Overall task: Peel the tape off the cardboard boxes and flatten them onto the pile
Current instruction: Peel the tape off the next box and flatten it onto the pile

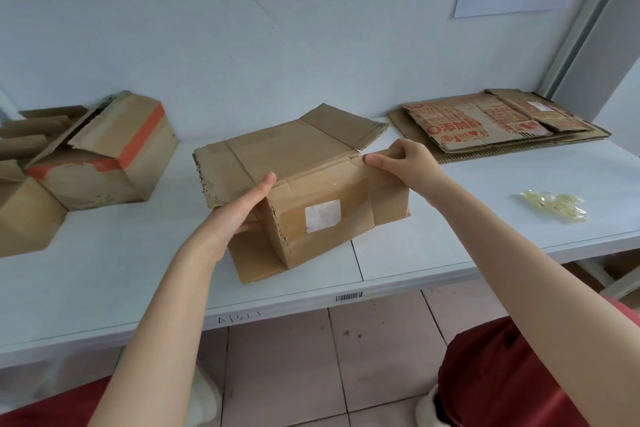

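I have the open cardboard box (311,191) in the middle of the white table (104,281), its flaps splayed out flat toward the wall and toward me; a white label (322,215) sits on the face nearest me, under a band of clear tape. My left hand (239,211) is pressed flat against the box's left end, fingers straight and together, thumb up along the top edge; my right hand (405,159) is pinched closed on the top right corner of the box, thumb and fingers holding the cardboard edge there. The pile of flattened boxes (498,125) lies at the far right of the table; a wad of peeled tape (554,205) lies nearer me on the right; an orange-taped box (107,156) waits at the left.
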